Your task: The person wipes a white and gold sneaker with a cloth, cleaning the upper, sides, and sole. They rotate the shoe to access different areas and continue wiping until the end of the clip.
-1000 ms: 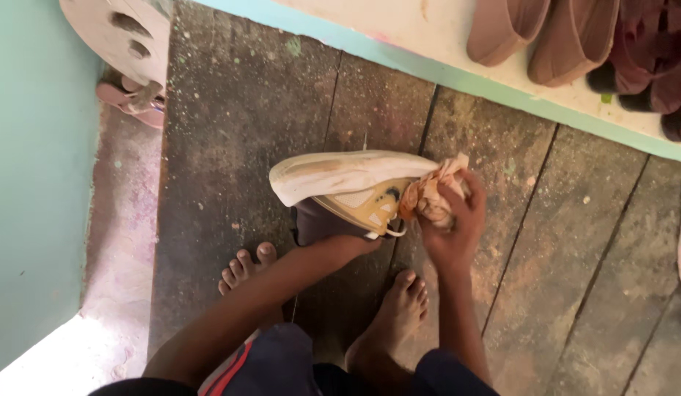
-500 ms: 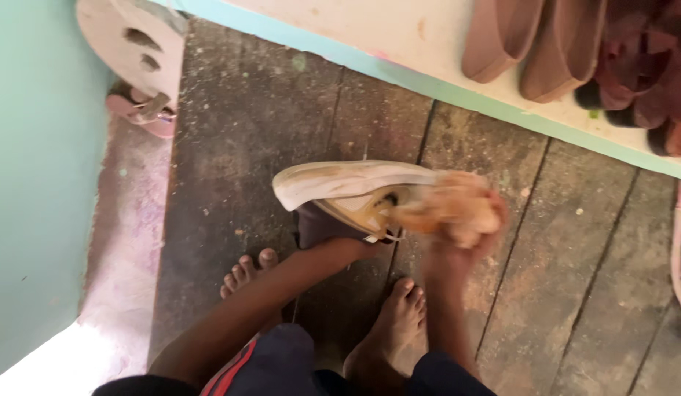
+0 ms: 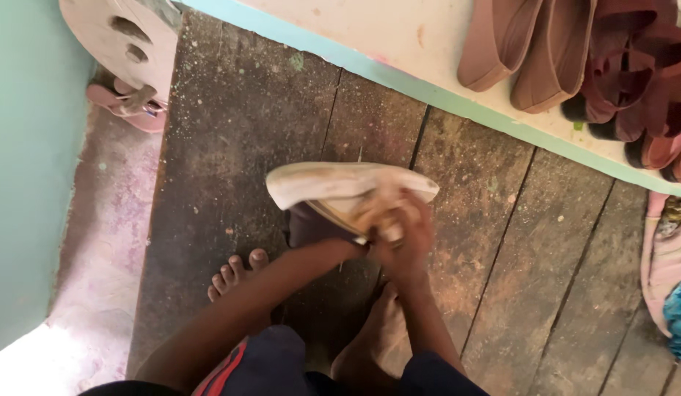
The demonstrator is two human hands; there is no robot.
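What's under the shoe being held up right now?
Under the pale shoe lie dark wooden floorboards and two bare feet. The left hand goes inside it, hidden; the right hand presses a blurred cloth on its side.

Your left hand (image 3: 340, 246) sat inside the shoe (image 3: 340, 192), held above the plank floor (image 3: 238, 147); your right hand (image 3: 403, 235) pressed a cloth (image 3: 377, 213) on its side. Flat shoes (image 3: 531, 51) lay on the ledge (image 3: 399, 44) beyond, a sandal (image 3: 127, 103) far left.

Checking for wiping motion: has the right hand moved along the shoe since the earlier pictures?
Yes. The right hand with its cloth has slid left along the pale shoe, from its right end toward the middle, judged against the floorboard seam.
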